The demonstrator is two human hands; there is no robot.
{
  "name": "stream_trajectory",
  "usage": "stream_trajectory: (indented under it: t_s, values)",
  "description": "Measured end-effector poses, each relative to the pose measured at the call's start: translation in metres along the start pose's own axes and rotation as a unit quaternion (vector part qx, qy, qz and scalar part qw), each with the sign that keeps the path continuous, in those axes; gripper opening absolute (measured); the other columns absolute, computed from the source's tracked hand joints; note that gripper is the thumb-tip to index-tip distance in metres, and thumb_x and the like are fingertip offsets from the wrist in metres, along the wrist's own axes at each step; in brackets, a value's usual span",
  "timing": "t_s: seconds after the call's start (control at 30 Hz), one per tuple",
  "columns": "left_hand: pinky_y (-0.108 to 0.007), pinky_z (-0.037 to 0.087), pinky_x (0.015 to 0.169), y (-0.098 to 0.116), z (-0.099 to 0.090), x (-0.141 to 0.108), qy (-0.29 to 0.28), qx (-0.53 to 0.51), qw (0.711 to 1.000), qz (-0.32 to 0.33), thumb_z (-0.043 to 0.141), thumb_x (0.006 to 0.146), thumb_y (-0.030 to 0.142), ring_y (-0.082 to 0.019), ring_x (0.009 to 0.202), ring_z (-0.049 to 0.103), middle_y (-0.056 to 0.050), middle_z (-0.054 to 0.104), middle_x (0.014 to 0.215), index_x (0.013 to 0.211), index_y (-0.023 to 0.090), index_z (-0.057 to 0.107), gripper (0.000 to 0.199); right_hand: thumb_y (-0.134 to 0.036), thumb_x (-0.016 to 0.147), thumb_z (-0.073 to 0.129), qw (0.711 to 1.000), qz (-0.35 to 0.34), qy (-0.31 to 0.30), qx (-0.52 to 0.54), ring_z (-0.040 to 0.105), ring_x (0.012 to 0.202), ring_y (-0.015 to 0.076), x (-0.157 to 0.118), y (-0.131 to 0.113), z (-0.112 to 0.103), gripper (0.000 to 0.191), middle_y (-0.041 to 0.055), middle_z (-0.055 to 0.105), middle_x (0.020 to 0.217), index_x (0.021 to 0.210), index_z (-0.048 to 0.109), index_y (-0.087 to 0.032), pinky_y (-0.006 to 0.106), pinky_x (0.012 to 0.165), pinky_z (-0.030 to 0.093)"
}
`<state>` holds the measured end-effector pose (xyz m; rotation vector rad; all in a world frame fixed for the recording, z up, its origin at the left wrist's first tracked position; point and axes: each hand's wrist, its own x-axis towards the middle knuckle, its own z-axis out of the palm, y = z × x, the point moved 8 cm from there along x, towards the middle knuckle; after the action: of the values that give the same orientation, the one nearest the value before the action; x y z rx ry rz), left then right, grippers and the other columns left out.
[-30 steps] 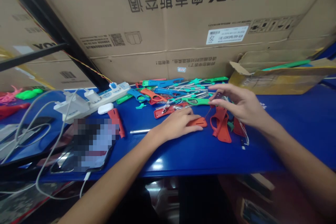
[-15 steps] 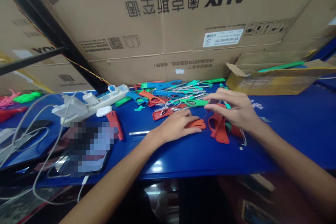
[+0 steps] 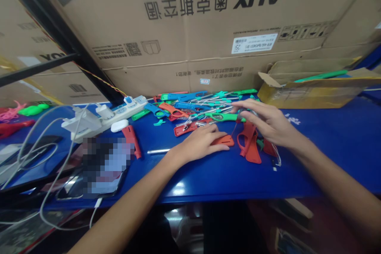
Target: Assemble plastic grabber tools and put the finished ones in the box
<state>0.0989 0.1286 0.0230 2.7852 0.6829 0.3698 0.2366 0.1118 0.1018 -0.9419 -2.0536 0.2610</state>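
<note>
My left hand (image 3: 200,143) lies on the blue table with its fingers closed round an orange plastic lighter casing (image 3: 224,140), slotted at the visible end. My right hand (image 3: 269,124) is raised just right of it, pinching a thin-shafted tool, seemingly a screwdriver (image 3: 235,127). Its shaft slants down to the casing; the fingers hide most of the handle. Below my right hand lie red casing parts (image 3: 251,149) with a loop-shaped handle, and white wires (image 3: 278,158). A silver metal tube (image 3: 157,151) runs beside my left wrist.
Behind the hands is a pile of coloured casings and metal rods (image 3: 202,105). A power strip (image 3: 113,117), white earbud case (image 3: 119,126), red casing piece (image 3: 131,141) and phone (image 3: 104,170) sit left. An open carton (image 3: 303,95) stands back right; a large carton (image 3: 184,39) walls the back.
My right hand has shifted slightly and turned, showing more of the tool's greyish handle. My left hand keeps its hold on the orange casing. The whole view has moved a little.
</note>
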Motion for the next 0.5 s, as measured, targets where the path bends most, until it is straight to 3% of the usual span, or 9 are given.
stream_trajectory:
  t_s: [0.1,0.27,0.33,0.43,0.5]
  values:
    - [-0.032,0.047,0.084,-0.0004,0.0004,0.0002,-0.002,0.001,1.0,0.001,0.047,0.098,0.057,-0.022,0.094,0.058,-0.009,0.061,0.102,0.13,0.015,0.064,0.055,-0.024,0.1,0.053,0.998,0.017,-0.028,0.057,0.068,0.094,0.0169,-0.0003,0.0029,0.0031,0.033,0.0015,0.073,0.104,0.13,0.063,-0.032,0.033,0.085,0.053]
    - [-0.032,0.047,0.084,-0.0017,0.0014,0.0003,0.001,-0.002,1.0,0.004,0.048,0.098,0.058,-0.021,0.094,0.058,-0.009,0.061,0.103,0.13,0.015,0.064,0.055,-0.026,0.089,0.071,0.999,-0.037,0.036,0.001,0.063,0.078,0.0161,0.0,-0.0043,-0.0045,0.008,-0.0001,0.069,0.084,0.097,0.074,-0.028,0.032,0.075,0.052]
    - [-0.032,0.047,0.083,-0.0019,0.0009,0.0001,0.004,0.0,1.0,0.003,0.047,0.098,0.058,-0.021,0.093,0.058,-0.009,0.061,0.103,0.129,0.016,0.065,0.055,-0.027,0.094,0.064,0.999,-0.026,0.028,-0.004,0.066,0.087,0.0174,-0.0002,-0.0025,-0.0031,0.02,0.0019,0.072,0.096,0.112,0.073,-0.03,0.033,0.08,0.053]
    - [-0.031,0.047,0.083,-0.0012,0.0006,0.0001,0.002,-0.001,1.0,0.003,0.047,0.098,0.058,-0.021,0.093,0.058,-0.009,0.061,0.103,0.128,0.016,0.065,0.055,-0.024,0.101,0.05,0.999,0.003,-0.029,0.035,0.067,0.108,0.0186,-0.0012,0.0017,0.0032,0.041,0.003,0.071,0.121,0.14,0.058,-0.033,0.035,0.093,0.053]
    - [-0.031,0.047,0.082,-0.0009,0.0008,0.0002,-0.001,-0.001,1.0,0.004,0.047,0.098,0.058,-0.021,0.092,0.058,-0.009,0.061,0.102,0.128,0.016,0.065,0.055,-0.023,0.1,0.052,0.998,0.004,-0.04,0.054,0.068,0.101,0.0173,-0.0015,0.0015,0.0034,0.042,0.0013,0.073,0.113,0.14,0.058,-0.034,0.034,0.09,0.054]
